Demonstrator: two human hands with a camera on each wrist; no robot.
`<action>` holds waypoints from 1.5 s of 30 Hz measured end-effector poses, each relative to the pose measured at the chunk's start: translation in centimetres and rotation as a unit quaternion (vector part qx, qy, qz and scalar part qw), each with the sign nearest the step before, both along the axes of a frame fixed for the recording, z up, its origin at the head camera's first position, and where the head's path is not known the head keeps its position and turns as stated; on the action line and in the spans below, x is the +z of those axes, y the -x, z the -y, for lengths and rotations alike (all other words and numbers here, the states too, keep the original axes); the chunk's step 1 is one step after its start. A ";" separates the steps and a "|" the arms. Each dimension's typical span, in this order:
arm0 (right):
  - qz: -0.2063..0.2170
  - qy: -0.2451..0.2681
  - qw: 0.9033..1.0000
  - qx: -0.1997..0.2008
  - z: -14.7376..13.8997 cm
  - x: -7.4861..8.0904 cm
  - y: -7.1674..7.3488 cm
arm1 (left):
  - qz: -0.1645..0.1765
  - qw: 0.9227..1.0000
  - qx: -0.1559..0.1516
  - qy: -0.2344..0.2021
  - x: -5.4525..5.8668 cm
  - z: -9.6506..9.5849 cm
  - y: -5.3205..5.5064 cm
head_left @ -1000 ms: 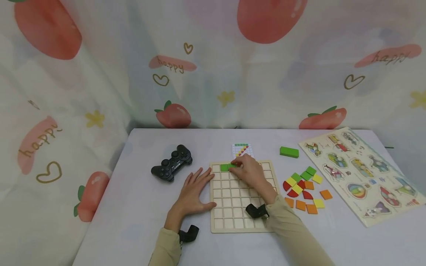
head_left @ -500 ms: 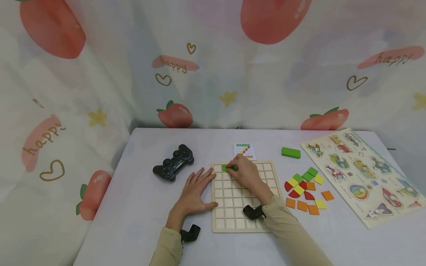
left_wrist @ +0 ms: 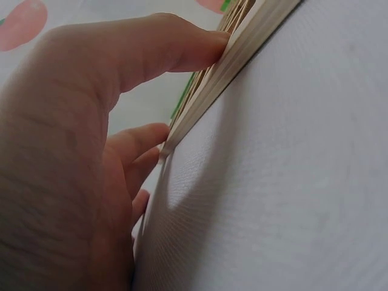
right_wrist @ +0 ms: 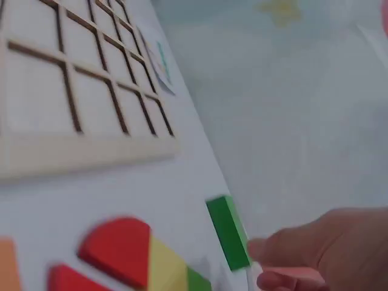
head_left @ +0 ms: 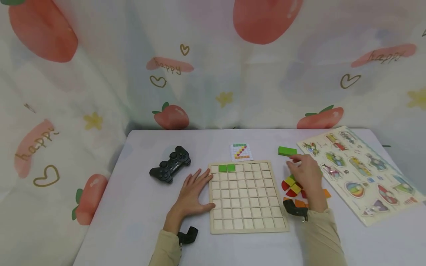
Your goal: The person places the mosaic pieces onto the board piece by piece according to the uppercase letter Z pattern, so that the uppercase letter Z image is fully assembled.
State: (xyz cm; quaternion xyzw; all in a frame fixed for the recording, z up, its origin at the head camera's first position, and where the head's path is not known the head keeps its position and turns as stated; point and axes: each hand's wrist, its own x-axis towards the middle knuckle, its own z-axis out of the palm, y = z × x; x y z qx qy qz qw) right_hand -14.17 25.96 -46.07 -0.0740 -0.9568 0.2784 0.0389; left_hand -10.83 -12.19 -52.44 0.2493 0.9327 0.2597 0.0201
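A wooden grid board lies flat on the table, with two green square tiles side by side in its top row. My left hand is spread at the board's left edge, thumb and fingertips touching the frame; in the left wrist view the thumb presses on the rim. My right hand is over the pile of coloured tiles to the right of the board, covering some of them. Its thumb and index finger are apart, and nothing shows between them. A green block lies just beyond its fingertips.
A small printed pattern card lies behind the board. To the left is a black game controller. At the right lies a large picture puzzle board. A patterned cloth hangs behind the table.
My right hand has let go of the second green tile, now flat beside the first in the top row. It has moved right to the tile pile. My left hand stays put.
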 end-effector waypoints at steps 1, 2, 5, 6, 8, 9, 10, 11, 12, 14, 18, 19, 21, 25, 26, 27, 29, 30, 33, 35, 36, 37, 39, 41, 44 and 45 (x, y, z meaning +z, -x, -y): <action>0.020 -0.004 1.000 -0.021 -1.2 0.1 -0.2 | -0.004 1.000 0.001 -0.002 0.0 0.1 -0.1; 0.041 -0.007 0.998 -0.037 -2.2 0.0 -0.3 | -0.006 1.000 0.002 -0.002 -0.1 0.2 -0.1; 0.091 -0.002 0.994 -0.060 -4.3 -0.3 -0.7 | -0.003 1.000 0.007 0.006 -0.1 0.3 -0.2; 0.102 0.001 0.993 -0.062 -4.6 -0.4 -0.9 | 0.001 1.000 0.008 0.006 -0.1 0.3 -0.3; 0.117 0.011 0.991 -0.067 -5.0 -0.4 -1.1 | 0.004 1.000 0.010 0.011 -0.1 0.3 -0.3; 0.120 0.015 0.990 -0.071 -5.1 -0.4 -1.2 | 0.004 1.000 0.010 0.013 -0.1 0.3 -0.3; 0.121 0.018 0.990 -0.075 -5.1 -0.4 -1.2 | 0.004 1.000 0.009 0.013 -0.1 0.3 -0.3; 0.119 0.021 0.990 -0.078 -5.1 -0.4 -1.3 | 0.003 1.000 0.008 0.012 -0.1 0.2 -0.2; 0.113 0.021 0.990 -0.082 -5.1 -0.4 -1.3 | 0.003 1.000 0.008 0.012 -0.1 0.2 -0.2; 0.100 0.023 0.991 -0.087 -4.8 -0.5 -1.2 | 0.002 1.000 0.008 0.014 -0.1 0.1 -0.2; 0.030 0.033 0.996 -0.082 -3.2 -0.8 -0.7 | 0.007 1.000 0.010 0.007 0.1 0.1 -0.4; 0.003 0.044 0.996 -0.075 -2.6 -0.8 -0.5 | 0.009 1.000 0.010 0.006 0.1 0.1 -0.4; -0.057 0.085 0.994 -0.050 -0.8 -1.0 -0.1 | 0.012 1.000 0.009 0.004 0.2 0.1 -0.5; -0.121 0.182 0.974 0.051 3.9 -1.4 0.8 | 0.014 1.000 0.009 0.012 0.2 0.1 -0.5; -0.123 0.199 0.969 0.080 5.2 -1.6 1.1 | 0.012 1.000 0.009 0.012 0.2 0.1 -0.4; -0.122 0.208 0.965 0.107 6.4 -1.8 1.2 | 0.011 1.000 0.009 0.015 0.2 0.1 -0.4; -0.120 0.206 0.960 0.146 8.4 -2.2 1.5 | 0.010 1.000 0.007 0.017 0.1 0.0 -0.3; -0.121 0.197 0.960 0.161 9.2 -2.4 1.5 | 0.008 1.000 0.004 0.017 0.1 0.0 -0.2; -0.122 0.158 0.963 0.181 10.7 -3.3 1.5 | 0.006 1.000 -0.001 0.019 0.0 -0.2 0.0; -0.126 0.125 0.967 0.182 11.1 -3.8 1.4 | 0.007 1.000 -0.002 0.017 0.0 -0.2 0.0; -0.129 0.111 0.969 0.182 11.2 -3.9 1.4 | 0.008 1.000 -0.001 0.019 0.0 -0.2 0.0; -0.131 0.098 0.970 0.182 11.3 -4.1 1.4 | 0.009 1.000 0.000 0.019 0.0 -0.2 0.0; -0.133 0.080 0.971 0.183 11.3 -4.3 1.4 | 0.011 1.000 0.002 0.021 0.1 -0.1 0.0; -0.135 0.062 0.971 0.185 11.4 -4.3 1.4 | 0.012 1.000 0.003 0.023 0.1 -0.1 0.0; -0.146 0.031 0.970 0.190 11.5 -4.3 1.5 | 0.010 1.000 0.005 0.018 0.3 0.0 -0.1; -0.151 0.022 0.970 0.190 11.5 -4.3 1.6 | 0.009 1.000 0.006 0.016 0.4 0.0 -0.1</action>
